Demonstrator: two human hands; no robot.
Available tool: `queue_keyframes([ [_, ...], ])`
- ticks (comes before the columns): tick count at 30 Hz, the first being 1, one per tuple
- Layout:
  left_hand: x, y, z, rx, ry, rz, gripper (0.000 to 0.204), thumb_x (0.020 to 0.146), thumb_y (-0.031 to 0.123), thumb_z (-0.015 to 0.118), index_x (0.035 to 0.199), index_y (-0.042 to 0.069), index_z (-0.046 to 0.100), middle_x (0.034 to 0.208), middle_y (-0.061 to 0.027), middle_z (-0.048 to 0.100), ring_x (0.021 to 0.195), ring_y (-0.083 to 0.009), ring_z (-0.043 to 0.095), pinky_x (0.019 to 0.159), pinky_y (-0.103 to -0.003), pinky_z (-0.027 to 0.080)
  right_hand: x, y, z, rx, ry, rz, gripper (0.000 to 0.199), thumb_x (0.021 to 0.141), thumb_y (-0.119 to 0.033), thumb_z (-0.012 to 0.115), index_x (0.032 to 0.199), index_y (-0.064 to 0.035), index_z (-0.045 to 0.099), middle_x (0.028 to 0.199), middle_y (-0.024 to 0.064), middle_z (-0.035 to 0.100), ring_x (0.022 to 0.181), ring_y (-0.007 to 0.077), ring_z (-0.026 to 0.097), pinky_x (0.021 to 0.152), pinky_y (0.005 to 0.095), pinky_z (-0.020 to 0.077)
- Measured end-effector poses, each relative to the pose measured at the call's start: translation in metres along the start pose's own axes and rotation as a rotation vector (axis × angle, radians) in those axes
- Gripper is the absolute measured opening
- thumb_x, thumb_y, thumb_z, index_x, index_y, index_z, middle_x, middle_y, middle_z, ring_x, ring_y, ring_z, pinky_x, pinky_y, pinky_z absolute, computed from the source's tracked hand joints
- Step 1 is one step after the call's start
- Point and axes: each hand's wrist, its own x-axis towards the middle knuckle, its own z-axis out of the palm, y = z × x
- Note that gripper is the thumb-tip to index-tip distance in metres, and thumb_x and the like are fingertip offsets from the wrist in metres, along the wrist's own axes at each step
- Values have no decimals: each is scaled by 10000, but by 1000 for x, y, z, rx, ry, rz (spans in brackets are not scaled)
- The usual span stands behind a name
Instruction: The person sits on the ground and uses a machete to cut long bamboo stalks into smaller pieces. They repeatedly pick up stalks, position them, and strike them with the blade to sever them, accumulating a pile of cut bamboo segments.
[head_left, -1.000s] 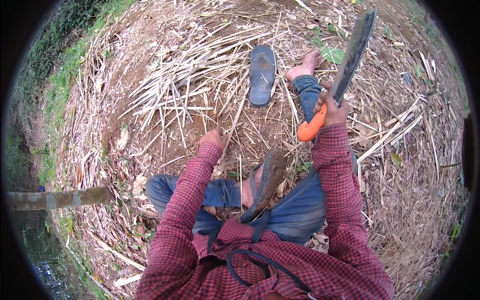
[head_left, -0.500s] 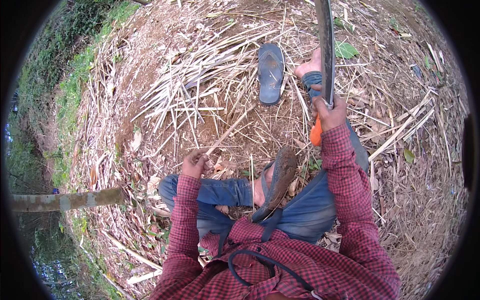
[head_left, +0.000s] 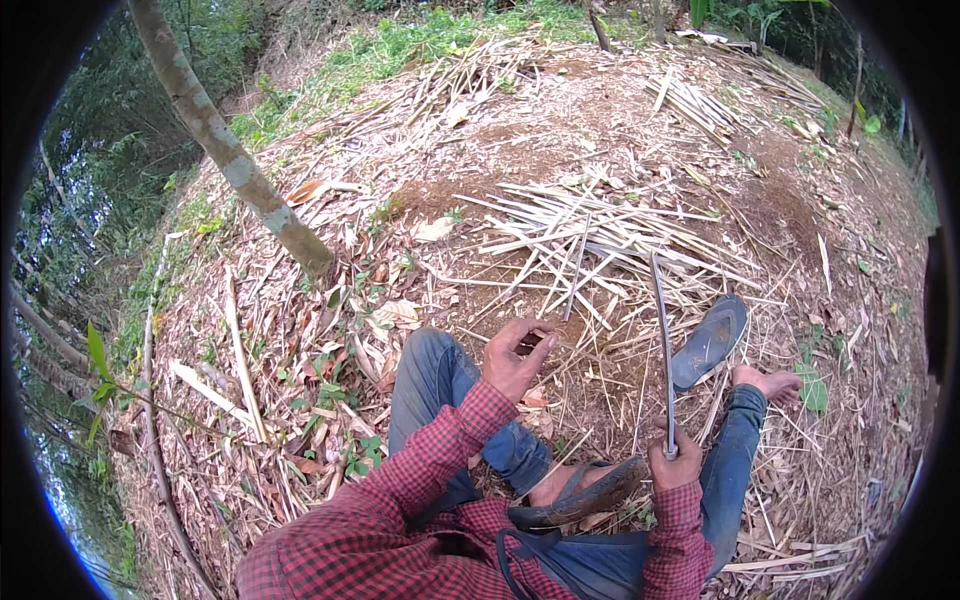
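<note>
My left hand (head_left: 517,357) is raised above my bent knee, its fingers curved and the thumb apart, with nothing between them. Beyond it, a thin darker strip (head_left: 577,268) shows against the pile of split pale strips (head_left: 610,232); whether it lies there or is in the air, I cannot tell. In my right hand (head_left: 676,460) is a machete (head_left: 662,345), gripped by its handle, which the fingers hide. The long narrow blade points away from me, its tip near the pile's front edge.
A loose slipper (head_left: 711,343) lies beside my bare foot (head_left: 770,383); another slipper (head_left: 585,496) is on my other foot. A slim tree trunk (head_left: 225,150) rises at left. More strips (head_left: 700,108) lie farther back among dry leaves.
My left hand has let go of the strip it held. The view has swung left and up, bringing the trunk and far ground in. My right hand still grips the machete.
</note>
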Motion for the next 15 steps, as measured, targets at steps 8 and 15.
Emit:
queue_keyframes([
  [8,-11,14,20,-32,-20,11,237,860,106,570,1091,53,562,945,-108,625,830,-183,632,753,-307,516,-7,23,20,284,-33,112,285,732,-25,568,1006,-19,643,625,-30,500,533,40,428,507,206,366],
  [15,-6,4,20,3,64,224,209,861,138,596,1037,28,619,952,-112,638,863,-176,624,762,-275,499,-3,14,35,222,-35,-3,273,756,-85,618,1016,-7,635,615,1,509,541,74,440,515,242,387],
])
